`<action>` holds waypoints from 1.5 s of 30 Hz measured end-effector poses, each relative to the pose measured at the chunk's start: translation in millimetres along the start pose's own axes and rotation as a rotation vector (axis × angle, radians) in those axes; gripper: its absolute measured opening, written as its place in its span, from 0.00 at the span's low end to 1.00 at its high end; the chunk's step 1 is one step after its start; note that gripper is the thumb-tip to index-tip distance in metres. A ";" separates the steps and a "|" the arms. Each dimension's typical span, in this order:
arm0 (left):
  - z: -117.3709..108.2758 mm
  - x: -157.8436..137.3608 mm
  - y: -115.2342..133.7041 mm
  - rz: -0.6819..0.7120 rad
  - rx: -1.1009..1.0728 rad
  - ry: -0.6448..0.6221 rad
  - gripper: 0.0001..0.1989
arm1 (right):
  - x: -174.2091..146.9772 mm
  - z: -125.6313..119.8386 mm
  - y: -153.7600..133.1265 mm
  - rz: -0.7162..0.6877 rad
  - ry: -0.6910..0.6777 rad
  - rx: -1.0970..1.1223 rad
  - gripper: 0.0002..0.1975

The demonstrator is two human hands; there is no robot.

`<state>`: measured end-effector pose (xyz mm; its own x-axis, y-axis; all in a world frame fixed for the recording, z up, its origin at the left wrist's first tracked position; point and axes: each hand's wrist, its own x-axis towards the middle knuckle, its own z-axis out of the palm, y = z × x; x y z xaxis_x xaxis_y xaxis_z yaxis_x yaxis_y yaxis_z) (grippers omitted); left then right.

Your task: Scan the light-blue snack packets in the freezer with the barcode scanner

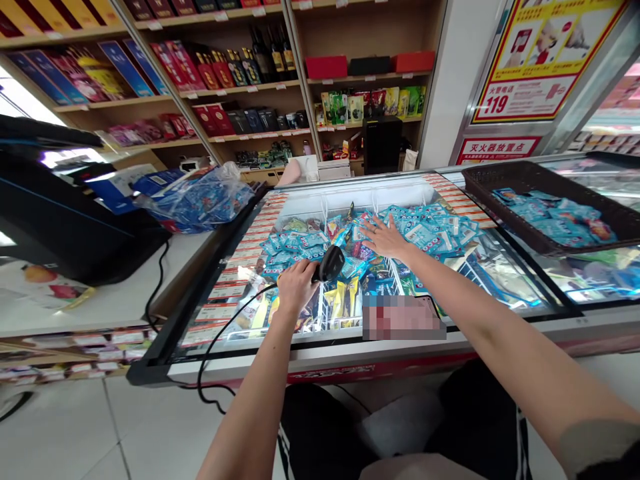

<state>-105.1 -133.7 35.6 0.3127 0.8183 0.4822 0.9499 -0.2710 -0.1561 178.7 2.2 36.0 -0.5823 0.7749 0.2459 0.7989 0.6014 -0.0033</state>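
Observation:
My left hand (296,287) is wrapped round the handle of a black barcode scanner (331,264), its head pointing up and to the right over the glass. A black cord (235,312) runs from the scanner toward the lower left. My right hand (386,239) has its fingers spread over a pile of small blue packets (427,228) on the glass top of a chest freezer (320,360). More blue packets (295,245) lie left of the scanner. Whether my right hand presses on a packet is hidden beneath the palm.
A dark plastic basket (527,239) with blue packets stands on the right. At the left are a bag of blue packets (205,200) and a black counter machine (60,213). A blurred-out phone (404,319) lies at the freezer's front edge. Stocked shelves (250,88) stand behind.

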 end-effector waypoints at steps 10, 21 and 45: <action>-2.1 -4.0 -13.2 0.041 -0.024 0.011 0.16 | 3.8 -2.7 -8.1 0.043 0.113 -0.095 0.25; -18.9 -57.7 -93.8 -0.158 0.084 0.097 0.17 | 73.5 11.5 -104.5 -0.095 0.050 0.209 0.31; -5.2 -85.8 -133.8 -0.413 0.099 0.231 0.17 | 139.3 27.2 -207.4 -0.136 -0.189 0.188 0.42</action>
<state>-259.1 -170.3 19.6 -0.0893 0.7106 0.6979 0.9936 0.1118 0.0133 -72.2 -9.3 44.6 -0.7137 0.6968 0.0719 0.6801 0.7139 -0.1668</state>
